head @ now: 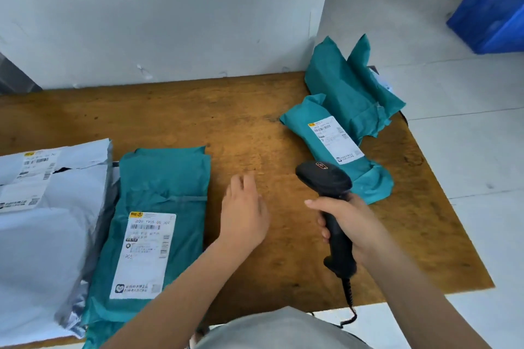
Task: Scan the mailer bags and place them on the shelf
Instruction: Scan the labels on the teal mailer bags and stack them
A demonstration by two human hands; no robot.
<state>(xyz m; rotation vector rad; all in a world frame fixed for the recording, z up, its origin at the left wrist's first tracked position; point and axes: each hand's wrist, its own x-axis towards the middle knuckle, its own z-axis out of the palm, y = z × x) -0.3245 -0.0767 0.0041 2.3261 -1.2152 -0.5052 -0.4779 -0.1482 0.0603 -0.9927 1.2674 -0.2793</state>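
Teal bag (pixel 334 144) lies just beyond my scanner (pixel 326 178), label up, its long axis running away and leftward; my right hand (pixel 354 224), nearer, grips the scanner, while my left hand (pixel 245 212) hovers open, holding nothing.

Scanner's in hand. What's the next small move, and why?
Probably tilt the scanner, gripped in the right hand, onto the label of the nearest teal bag: it lies face up just beyond the scanner head, and the left hand is open and free to steady it.

"905" on teal mailer label (pixel 143 255)
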